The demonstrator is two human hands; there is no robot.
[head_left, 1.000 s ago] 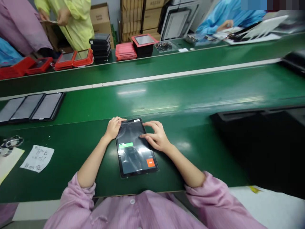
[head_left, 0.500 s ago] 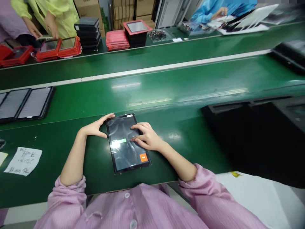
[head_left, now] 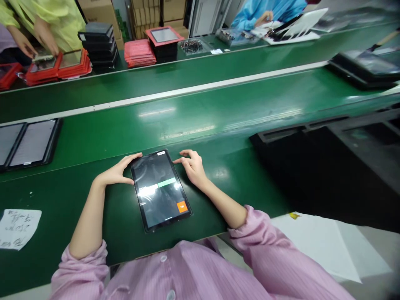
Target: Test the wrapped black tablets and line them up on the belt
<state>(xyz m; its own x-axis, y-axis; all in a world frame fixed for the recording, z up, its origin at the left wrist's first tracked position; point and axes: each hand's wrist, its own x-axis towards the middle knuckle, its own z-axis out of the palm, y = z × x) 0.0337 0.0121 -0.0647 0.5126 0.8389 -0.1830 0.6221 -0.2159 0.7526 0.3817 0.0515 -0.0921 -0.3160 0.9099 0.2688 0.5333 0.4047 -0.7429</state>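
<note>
A black tablet point(head_left: 161, 204) lies flat on the green bench, tilted a little. Its lit screen shows a white and green bar across the middle, an orange box near the lower right and a small white label at the top. My left hand point(head_left: 116, 173) is at the left edge, thumb and fingers apart, fingertips by the upper left corner. On the other side, my right hand point(head_left: 193, 166) points its index finger at the upper right edge, seemingly touching it. The remaining fingers are loosely bent, with nothing held.
Black-framed tablets point(head_left: 33, 141) lie at the left, above a handwritten paper slip point(head_left: 19, 229). A large black tray-like object point(head_left: 312, 175) takes up the right side. Across the bench, co-workers in yellow point(head_left: 65, 21) and blue point(head_left: 246, 14) handle things near stacked red cases point(head_left: 139, 53).
My right hand has moved off the screen to the tablet's right edge. The bar on the screen now shows a longer white part and a green part farther right. The view has shifted slightly.
</note>
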